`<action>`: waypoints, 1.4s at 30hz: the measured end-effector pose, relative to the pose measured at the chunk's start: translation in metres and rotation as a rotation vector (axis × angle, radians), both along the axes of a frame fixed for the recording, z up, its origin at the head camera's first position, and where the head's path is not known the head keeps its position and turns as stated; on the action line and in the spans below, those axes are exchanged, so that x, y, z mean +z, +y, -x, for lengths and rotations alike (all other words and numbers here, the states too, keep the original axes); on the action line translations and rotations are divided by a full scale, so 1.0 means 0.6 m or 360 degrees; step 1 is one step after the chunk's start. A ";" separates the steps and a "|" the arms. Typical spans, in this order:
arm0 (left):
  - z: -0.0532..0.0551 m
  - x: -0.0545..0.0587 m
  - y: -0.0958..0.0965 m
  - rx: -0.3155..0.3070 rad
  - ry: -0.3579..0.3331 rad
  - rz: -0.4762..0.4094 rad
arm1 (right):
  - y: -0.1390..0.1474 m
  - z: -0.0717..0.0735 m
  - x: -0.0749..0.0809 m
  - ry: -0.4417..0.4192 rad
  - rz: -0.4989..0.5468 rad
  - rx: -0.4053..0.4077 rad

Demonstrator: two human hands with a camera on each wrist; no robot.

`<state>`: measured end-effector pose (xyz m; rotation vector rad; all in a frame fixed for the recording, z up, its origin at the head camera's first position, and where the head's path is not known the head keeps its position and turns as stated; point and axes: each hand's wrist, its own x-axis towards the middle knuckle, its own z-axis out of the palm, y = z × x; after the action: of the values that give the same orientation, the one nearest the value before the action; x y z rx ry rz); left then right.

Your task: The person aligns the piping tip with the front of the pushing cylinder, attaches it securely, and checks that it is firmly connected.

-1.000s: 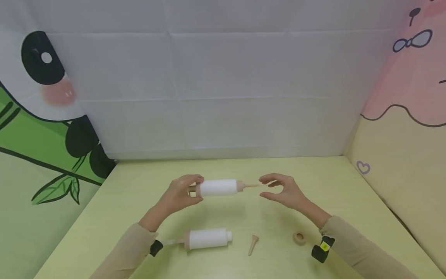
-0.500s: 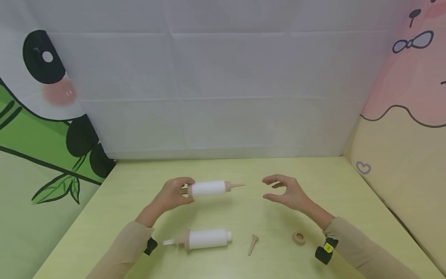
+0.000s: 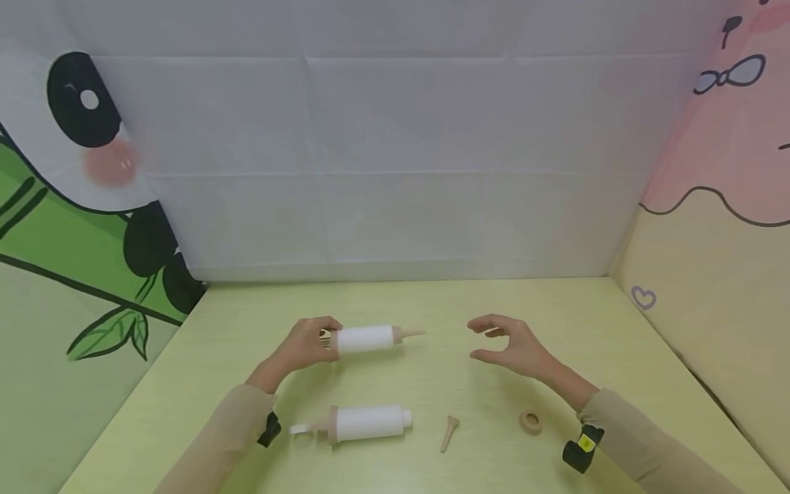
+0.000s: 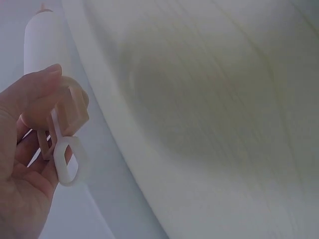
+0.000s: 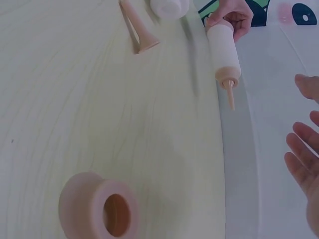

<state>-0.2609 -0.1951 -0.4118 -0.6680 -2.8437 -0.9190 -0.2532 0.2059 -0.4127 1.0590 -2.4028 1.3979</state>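
Note:
A white syringe-like tube (image 3: 365,338) with a beige pointed nozzle (image 3: 409,333) lies level, low over the table; whether it touches is hard to tell. My left hand (image 3: 308,342) grips it by the beige collar at its rear, thumb on one side and fingers on the other. In the left wrist view a beige frame with a white ring handle (image 4: 70,162) sticks out behind that grip. To the right of the nozzle tip, apart from it, my right hand (image 3: 507,344) hangs with fingers and thumb loosely curved and nothing between them.
A second white tube (image 3: 369,422) with a beige collar and white handle lies nearer me, its front end without a nozzle. Right of it lie a small beige nozzle (image 3: 450,433) and a beige ring cap (image 3: 530,422). A white sheet (image 3: 395,171) closes off the table's back.
The tube in my left hand has moved left and slightly down, so its nozzle is now well apart from my right hand. My right hand has shifted slightly right and down.

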 end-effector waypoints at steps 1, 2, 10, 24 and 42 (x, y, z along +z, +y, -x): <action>0.002 -0.001 0.001 0.0009 -0.0010 -0.0008 | -0.001 -0.002 0.001 -0.0007 -0.0006 -0.0005; 0.003 -0.003 0.001 0.0011 -0.0011 -0.0009 | -0.003 -0.006 0.006 -0.0003 -0.0009 -0.0006; 0.012 -0.016 0.003 0.0084 -0.0164 -0.0011 | -0.011 -0.032 0.037 -0.0036 -0.0029 -0.0007; 0.019 -0.030 0.003 0.0081 -0.0260 0.0029 | -0.001 -0.001 -0.015 -0.0023 0.0004 0.0009; 0.031 -0.028 -0.006 0.0021 -0.0255 0.0139 | 0.018 -0.009 -0.025 -0.0061 -0.0077 -0.0024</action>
<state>-0.2796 -0.1988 -0.4284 -0.6093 -3.0411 -0.8887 -0.2479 0.2164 -0.4275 1.0323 -2.4783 1.3743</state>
